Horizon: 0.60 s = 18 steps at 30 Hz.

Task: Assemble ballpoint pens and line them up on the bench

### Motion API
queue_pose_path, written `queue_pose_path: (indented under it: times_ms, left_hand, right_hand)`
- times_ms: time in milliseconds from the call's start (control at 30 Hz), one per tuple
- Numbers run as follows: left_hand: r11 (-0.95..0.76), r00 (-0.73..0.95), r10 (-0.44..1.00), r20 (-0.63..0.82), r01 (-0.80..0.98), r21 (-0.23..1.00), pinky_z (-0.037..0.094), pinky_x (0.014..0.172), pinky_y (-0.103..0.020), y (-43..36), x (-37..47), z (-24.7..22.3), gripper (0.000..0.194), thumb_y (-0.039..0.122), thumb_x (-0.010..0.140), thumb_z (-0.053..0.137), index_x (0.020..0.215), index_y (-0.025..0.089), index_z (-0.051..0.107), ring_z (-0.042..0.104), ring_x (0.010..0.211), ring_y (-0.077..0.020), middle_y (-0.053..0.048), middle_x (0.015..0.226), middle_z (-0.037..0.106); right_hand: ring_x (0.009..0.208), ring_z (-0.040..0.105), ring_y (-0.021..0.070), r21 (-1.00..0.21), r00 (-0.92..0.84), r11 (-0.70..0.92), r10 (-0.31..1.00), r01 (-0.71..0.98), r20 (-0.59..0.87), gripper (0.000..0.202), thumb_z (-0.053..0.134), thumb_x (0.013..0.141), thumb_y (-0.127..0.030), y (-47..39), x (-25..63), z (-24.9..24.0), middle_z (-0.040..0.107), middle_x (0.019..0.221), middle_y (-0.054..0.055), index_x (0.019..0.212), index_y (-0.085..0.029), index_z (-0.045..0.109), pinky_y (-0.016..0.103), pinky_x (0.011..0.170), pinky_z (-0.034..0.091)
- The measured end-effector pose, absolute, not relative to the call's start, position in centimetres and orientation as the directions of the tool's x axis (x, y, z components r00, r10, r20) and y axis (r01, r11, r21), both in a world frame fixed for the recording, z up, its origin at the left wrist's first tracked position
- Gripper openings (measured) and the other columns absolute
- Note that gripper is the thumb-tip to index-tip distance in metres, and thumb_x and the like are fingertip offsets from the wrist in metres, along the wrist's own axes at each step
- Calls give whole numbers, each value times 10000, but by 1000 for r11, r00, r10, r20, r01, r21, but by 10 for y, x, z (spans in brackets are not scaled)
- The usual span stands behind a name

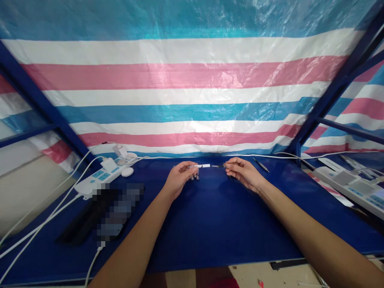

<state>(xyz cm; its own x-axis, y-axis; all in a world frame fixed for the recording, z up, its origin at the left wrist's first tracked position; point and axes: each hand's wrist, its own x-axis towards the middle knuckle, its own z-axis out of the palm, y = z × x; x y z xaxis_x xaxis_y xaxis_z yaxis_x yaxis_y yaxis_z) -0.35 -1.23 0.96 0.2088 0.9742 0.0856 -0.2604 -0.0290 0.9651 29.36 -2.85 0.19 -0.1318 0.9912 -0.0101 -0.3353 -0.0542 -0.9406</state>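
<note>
Pinched between the thumb and fingers of my left hand [181,176] is a short white stick [205,165] that points right. Facing it, my right hand [241,172] grips a thin dark pen-like piece [221,166] whose pale, narrow tip points left. A small gap separates the two pieces. Small clear-grey bits [195,176] show just under my left fingers; what they are is too small to tell. Both hands are above the far part of the blue table [234,224].
A white power strip [97,178] with plugs and cables lies at the left, near a pixelated dark device [120,212] and a round white disc [127,172]. Right of my right hand rests a slim metal tool [261,165]. Another power strip [351,186] is far right.
</note>
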Motion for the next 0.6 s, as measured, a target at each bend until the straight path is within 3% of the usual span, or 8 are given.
queue_pose_path:
  times_ms: [167,300,467,600]
  left_hand:
    - [-56,265,959,101,-172,984,534,771,-306,-17,1,10,342,354,771,953,1019,164,812,705,785,-170,-76,884,783]
    - [-95,275,955,116,-86,992,558,866,-334,-19,6,6,343,354,736,974,994,188,822,727,885,-192,-89,1027,818]
    - [-141,257,954,157,-77,987,568,876,-345,-20,9,5,337,371,744,971,993,200,822,738,906,-204,-88,1060,823]
    - [-157,245,954,176,-95,983,581,889,-359,-25,14,8,333,363,730,981,987,219,824,750,922,-219,-79,1059,824]
  right_hand:
    - [830,749,158,-952,-148,-38,989,-304,8,360,1025,706,-312,-31,284,0,804,1002,39,945,-209,777,309,821,637]
    - [884,769,180,-954,-175,-9,984,-301,46,368,1040,674,-327,-36,272,-2,816,1063,57,909,-202,785,355,883,659]
    - [981,791,219,-959,-205,39,974,-282,100,332,1023,699,-349,-41,262,-1,822,1166,85,915,-208,815,423,1007,643]
    - [997,808,260,-957,-203,83,969,-279,143,358,1016,709,-388,-43,255,-1,839,1128,79,945,-225,801,479,992,650]
